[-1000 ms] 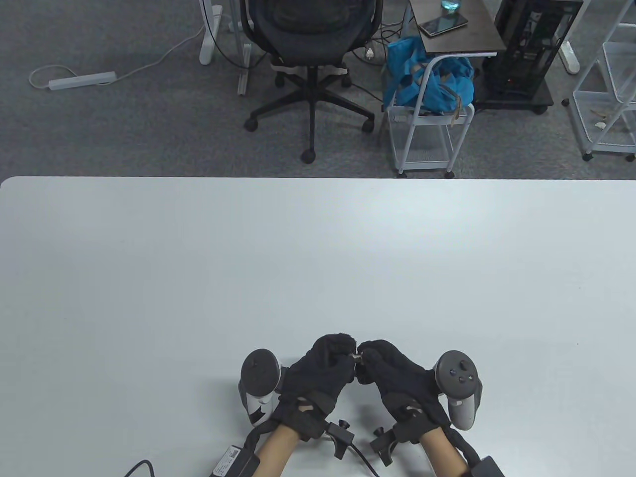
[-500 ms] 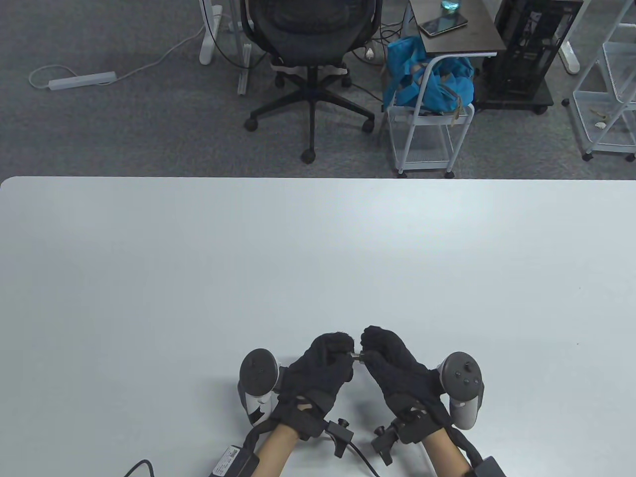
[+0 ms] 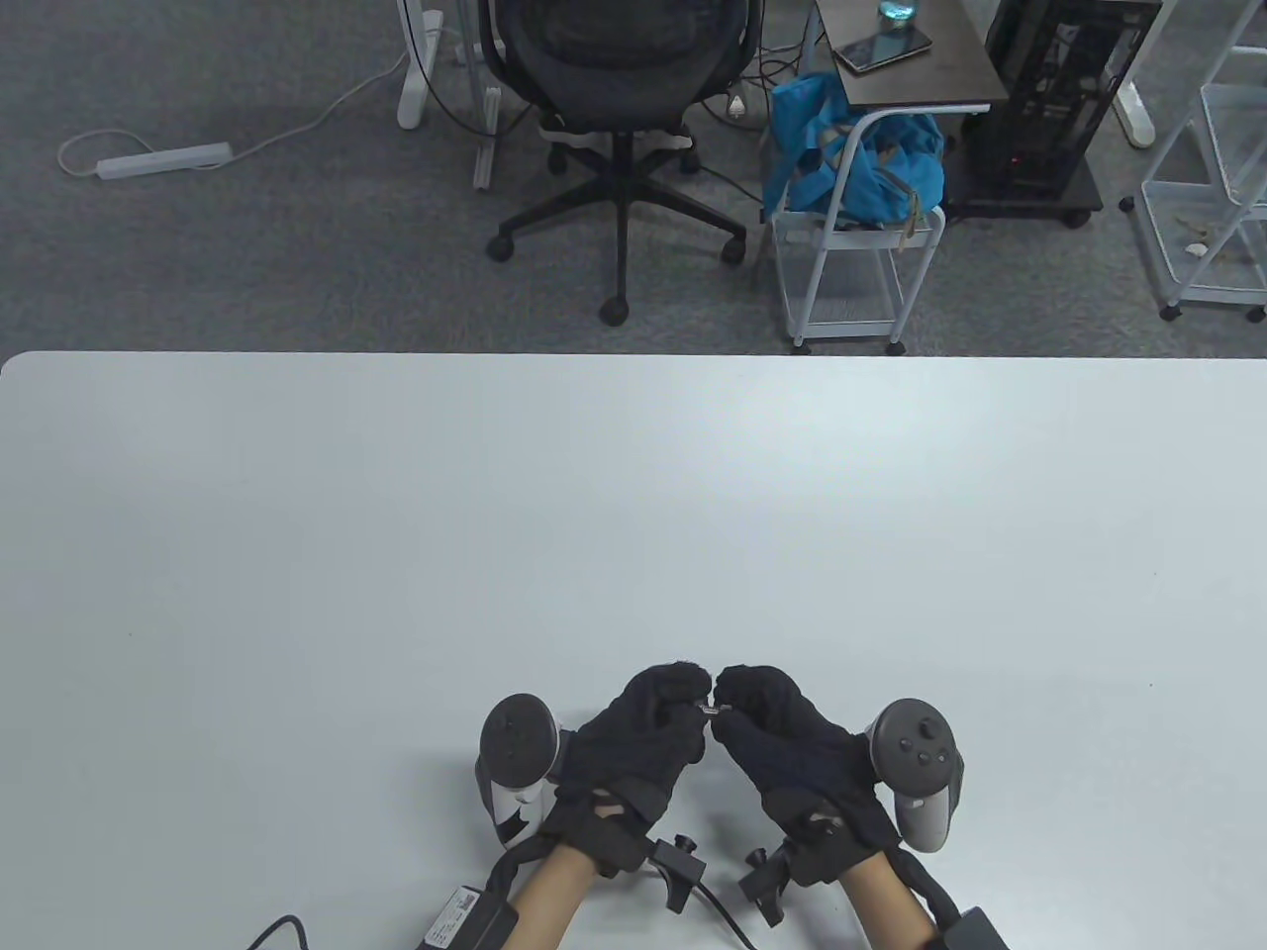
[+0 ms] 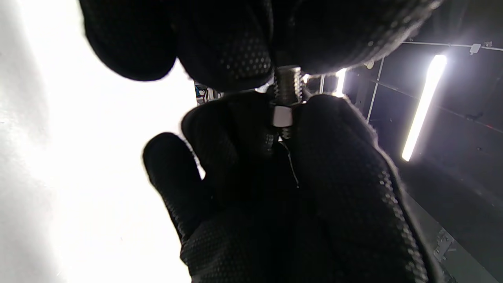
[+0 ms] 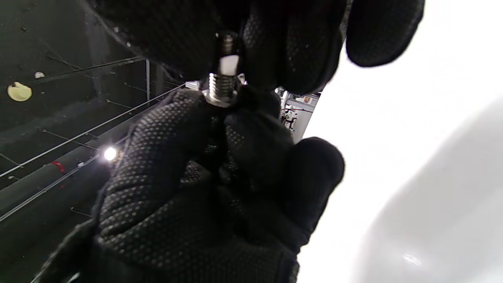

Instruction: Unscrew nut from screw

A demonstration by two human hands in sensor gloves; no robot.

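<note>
Surface: white table (image 3: 633,515), hands at its near edge.
Screw: threaded screw (image 4: 288,80) spans the gap between both hands.
Nut: nut (image 4: 282,116) sits on the thread.
Left hand: left hand (image 3: 643,737) pinches the screw's end.
Right hand: right hand (image 3: 792,752) fingertips pinch the nut.

The table (image 3: 633,515) lies open from its far edge down to the hands and out to both side edges; nothing stands on that surface. Everything on it crowds the middle of the near edge. There the left hand (image 3: 638,737) and right hand (image 3: 787,747) meet fingertip to fingertip, with only the screw (image 4: 288,84) and nut (image 4: 282,116) bridging the narrow gap between them. A tracker (image 3: 515,762) flanks the left hand on its outer side, another tracker (image 3: 919,767) the right. A cable (image 3: 272,930) trails along the near edge to the left of the wrists.
</note>
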